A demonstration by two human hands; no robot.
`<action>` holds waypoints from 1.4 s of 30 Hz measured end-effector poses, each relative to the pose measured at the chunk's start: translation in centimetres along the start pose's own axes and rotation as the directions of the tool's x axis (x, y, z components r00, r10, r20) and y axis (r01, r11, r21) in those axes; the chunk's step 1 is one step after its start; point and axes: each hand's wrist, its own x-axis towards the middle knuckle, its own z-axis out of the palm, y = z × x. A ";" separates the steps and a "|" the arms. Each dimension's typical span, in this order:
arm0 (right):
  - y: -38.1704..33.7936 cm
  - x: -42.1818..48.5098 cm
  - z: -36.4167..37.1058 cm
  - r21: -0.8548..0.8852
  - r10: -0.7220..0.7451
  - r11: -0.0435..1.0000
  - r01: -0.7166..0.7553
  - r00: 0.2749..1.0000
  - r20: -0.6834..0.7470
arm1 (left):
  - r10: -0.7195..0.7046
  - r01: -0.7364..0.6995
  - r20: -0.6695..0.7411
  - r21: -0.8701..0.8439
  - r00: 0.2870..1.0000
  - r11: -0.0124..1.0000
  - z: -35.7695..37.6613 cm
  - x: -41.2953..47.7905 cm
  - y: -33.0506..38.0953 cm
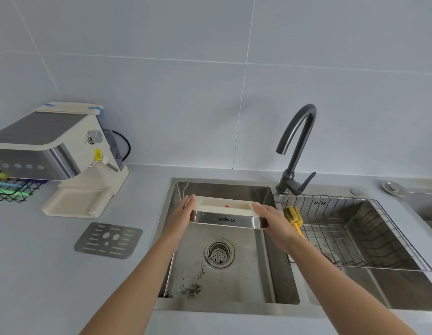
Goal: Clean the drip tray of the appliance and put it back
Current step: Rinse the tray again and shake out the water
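I hold the cream drip tray (225,209), with its steel front marked KONKA, above the left sink basin (246,281). My left hand (183,213) grips its left end and my right hand (270,220) grips its right end. A small red float shows inside the tray. The cream and steel coffee machine (62,151) stands on the counter at the left, its base slot bare. The tray's perforated metal grate (108,240) lies flat on the counter in front of the machine.
Dark coffee grounds lie on the basin floor near the drain (219,253). A dark faucet (298,151) rises behind the sinks. A wire basket (369,238) with a yellow brush (293,216) sits in the right basin. A black wire rack (14,189) stands at far left.
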 end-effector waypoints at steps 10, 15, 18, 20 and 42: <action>1.5 -5.4 0.4 -0.010 -0.157 0.987 0.158 0.983 0.095 | 0.062 -0.075 -0.123 -0.107 0.990 0.991 0.5 -6.6 -0.9; 2.5 -8.0 0.8 0.063 -0.161 0.985 0.158 0.986 0.048 | 0.066 -0.084 -0.179 -0.092 0.982 0.992 0.8 -10.3 -1.7; 2.8 -9.5 0.9 0.041 -0.185 0.982 0.183 0.982 0.035 | 0.065 -0.084 -0.198 -0.086 0.978 0.993 1.3 -11.8 -2.0; 3.0 -10.3 0.9 0.041 -0.191 0.981 0.190 0.981 0.026 | 0.071 -0.089 -0.203 -0.081 0.977 0.993 1.5 -12.7 -2.1; 1.7 -7.1 12.6 -0.121 -0.184 0.973 0.195 0.978 0.094 | 0.059 -0.051 -0.322 0.033 0.945 0.998 -10.1 -10.9 -5.0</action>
